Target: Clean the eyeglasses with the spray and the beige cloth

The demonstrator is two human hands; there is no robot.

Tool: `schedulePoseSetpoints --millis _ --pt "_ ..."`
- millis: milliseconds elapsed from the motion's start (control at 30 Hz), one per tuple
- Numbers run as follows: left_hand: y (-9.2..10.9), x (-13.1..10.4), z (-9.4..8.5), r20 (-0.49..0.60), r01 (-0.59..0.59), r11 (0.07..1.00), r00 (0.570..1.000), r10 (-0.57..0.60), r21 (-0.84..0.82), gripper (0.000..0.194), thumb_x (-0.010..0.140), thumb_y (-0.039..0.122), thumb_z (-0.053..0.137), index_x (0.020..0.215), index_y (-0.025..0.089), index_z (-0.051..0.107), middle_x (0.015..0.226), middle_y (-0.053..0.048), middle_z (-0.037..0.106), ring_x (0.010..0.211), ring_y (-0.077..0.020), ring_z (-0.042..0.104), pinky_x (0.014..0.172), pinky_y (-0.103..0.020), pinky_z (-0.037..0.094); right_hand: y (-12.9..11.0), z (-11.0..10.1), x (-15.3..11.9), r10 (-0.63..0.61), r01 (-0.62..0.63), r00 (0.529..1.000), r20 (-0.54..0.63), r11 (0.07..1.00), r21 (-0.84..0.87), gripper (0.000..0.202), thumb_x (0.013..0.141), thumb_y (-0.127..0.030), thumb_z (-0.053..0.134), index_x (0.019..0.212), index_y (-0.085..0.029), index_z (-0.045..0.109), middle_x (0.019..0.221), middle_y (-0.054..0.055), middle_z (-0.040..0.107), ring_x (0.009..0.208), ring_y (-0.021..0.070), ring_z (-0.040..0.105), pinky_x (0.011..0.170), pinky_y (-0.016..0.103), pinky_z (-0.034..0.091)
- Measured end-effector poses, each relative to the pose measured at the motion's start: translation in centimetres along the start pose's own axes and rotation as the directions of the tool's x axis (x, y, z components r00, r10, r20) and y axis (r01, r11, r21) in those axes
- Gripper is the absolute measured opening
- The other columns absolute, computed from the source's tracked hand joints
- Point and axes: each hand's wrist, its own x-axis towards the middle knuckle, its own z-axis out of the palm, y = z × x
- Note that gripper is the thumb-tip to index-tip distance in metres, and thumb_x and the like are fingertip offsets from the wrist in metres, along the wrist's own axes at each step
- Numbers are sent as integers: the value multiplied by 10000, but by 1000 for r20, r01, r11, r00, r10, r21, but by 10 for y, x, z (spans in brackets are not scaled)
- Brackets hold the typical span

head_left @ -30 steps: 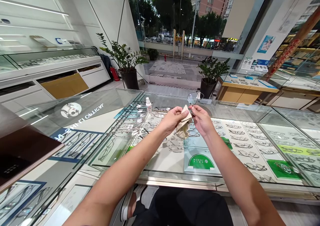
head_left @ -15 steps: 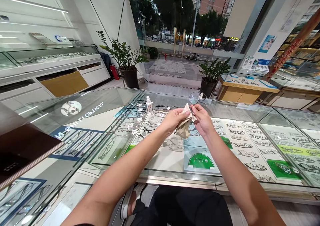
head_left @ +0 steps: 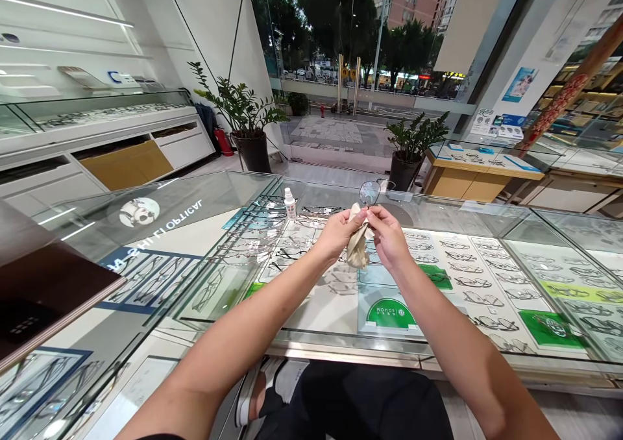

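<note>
My left hand is closed on a beige cleaning cloth, whose loose end hangs below the fingers. Close against it, my right hand pinches a pair of thin-framed eyeglasses. One round lens stands up above the fingertips; the rest of the frame is partly hidden by the cloth and fingers. Both hands are held over the glass display counter. To their left, a small white spray bottle stands upright on the glass top.
Rows of eyeglasses lie inside the counter, beside a green-and-white card. At the lower left a dark brown panel juts in. Two potted plants stand beyond the counter, before the glass front.
Both hands have shifted slightly to the left with the eyeglasses and cloth, and the lens has tilted a little. The spray bottle has stayed in place.
</note>
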Motion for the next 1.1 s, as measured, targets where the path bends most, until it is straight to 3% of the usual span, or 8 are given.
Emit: schedulePoseSetpoints --millis 133,267,433,567,733,1000,1100 --pt "2 -1 0 -20 -43 998 999 43 35 582 723 637 880 955 124 733 749 -9 673 642 -105 566 614 -219 427 -1 -2 2 -129 129 992 11 984 -126 145 783 -396 830 838 -262 815 988 26 731 947 200 623 871 339 493" --pt "3 -2 -1 -25 -78 994 996 80 70 560 776 664 828 943 137 742 719 -4 650 621 -104 546 585 -217 398 -4 -3 2 -179 184 983 44 967 -177 115 808 -379 822 825 -266 829 989 35 731 975 211 633 881 348 492" --pt "3 -2 -3 33 -49 996 998 47 73 583 785 700 800 830 126 706 700 -22 660 597 -105 547 592 -227 413 -9 -6 5 -102 99 994 -28 991 -91 185 738 -404 882 795 -256 788 909 6 727 837 168 606 795 310 490" --pt "6 -2 -5 137 20 999 990 -24 28 551 744 578 894 1008 124 727 830 -45 718 697 -130 629 683 -237 476 -15 -7 6 -16 17 997 -80 1000 6 282 654 -418 934 805 -245 770 934 2 755 814 158 614 769 295 498" --pt "5 -3 -4 119 16 1000 993 -17 12 595 652 447 984 1070 120 714 880 -33 714 737 -119 630 713 -227 476 -11 0 1 37 -31 997 -73 997 77 340 615 -430 966 786 -238 745 937 -3 753 817 152 623 763 292 514" --pt "7 -1 -3 -7 -79 990 997 80 116 574 764 686 822 837 128 709 691 -1 638 602 -98 517 583 -224 382 -9 2 -1 36 -36 999 -10 997 66 273 676 -394 940 792 -229 756 924 -9 743 722 113 552 665 260 472" --pt "11 -1 -6 47 -27 995 999 23 99 584 781 698 804 842 128 694 698 -10 640 597 -104 530 584 -231 393 -14 -2 2 52 -51 999 -13 996 76 266 674 -378 941 811 -229 769 946 -7 758 717 113 557 654 260 469"
